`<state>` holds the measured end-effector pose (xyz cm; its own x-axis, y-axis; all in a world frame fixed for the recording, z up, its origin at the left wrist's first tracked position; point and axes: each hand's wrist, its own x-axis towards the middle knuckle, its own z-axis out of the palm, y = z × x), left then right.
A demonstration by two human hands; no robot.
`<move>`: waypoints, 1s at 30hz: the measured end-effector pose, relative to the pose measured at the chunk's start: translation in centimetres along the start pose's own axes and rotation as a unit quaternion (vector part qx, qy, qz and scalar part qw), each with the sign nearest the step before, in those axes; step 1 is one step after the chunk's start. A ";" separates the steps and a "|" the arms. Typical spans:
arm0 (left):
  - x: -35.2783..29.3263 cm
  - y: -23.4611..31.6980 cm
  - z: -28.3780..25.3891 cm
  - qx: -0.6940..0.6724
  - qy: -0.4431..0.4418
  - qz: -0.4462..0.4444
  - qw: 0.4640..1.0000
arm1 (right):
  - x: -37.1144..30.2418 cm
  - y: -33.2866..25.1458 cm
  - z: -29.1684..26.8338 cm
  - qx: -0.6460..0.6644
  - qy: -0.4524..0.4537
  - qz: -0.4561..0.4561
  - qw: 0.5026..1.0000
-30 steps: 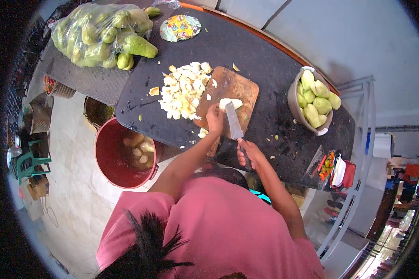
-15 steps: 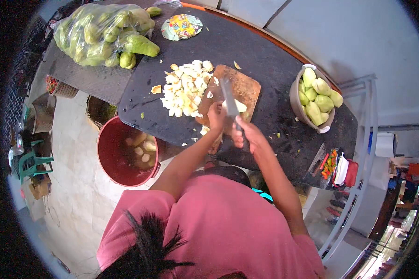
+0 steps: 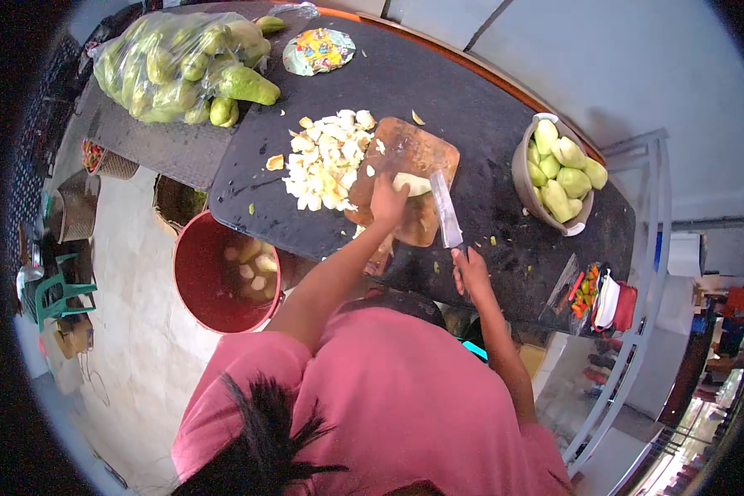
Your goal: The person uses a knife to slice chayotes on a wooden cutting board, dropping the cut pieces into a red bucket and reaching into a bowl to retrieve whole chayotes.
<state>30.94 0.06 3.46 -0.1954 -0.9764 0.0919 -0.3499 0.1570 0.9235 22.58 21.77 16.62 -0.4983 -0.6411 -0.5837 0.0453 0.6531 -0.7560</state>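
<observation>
On a wooden cutting board (image 3: 430, 149) lies a pale, peeled chayote (image 3: 415, 184). The fingers of my left hand (image 3: 388, 201) are closed on its left end. My right hand (image 3: 471, 273) grips the handle of a wide-bladed knife (image 3: 446, 211). The blade stands at the chayote's right end, over the board's right edge; whether it touches the chayote I cannot tell. Left of the board is a heap of pale cut pieces (image 3: 326, 161), some reaching the board's edge.
A grey tub of peeled chayotes (image 3: 522, 178) stands on the right of the dark table (image 3: 488, 165). A clear bag of green chayotes (image 3: 174, 74) sits far left. Below the table's left edge, a red bucket (image 3: 192, 281) holds pieces in liquid. Small peppers (image 3: 585, 289) lie near right.
The knife has moved from above the chayote to its right end, its blade now tilted the other way. My right hand has shifted right and nearer my body.
</observation>
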 end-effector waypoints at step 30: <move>-13.8 -28.7 -42.0 -0.140 0.235 -0.434 0.858 | 1.2 2.3 5.1 -0.039 0.018 0.031 0.999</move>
<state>82.20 2.76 -8.69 0.4421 -0.6697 -0.5967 0.0695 -0.6376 0.7672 26.52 20.46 12.62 -0.5276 -0.5846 -0.6163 0.0108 0.7209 -0.6930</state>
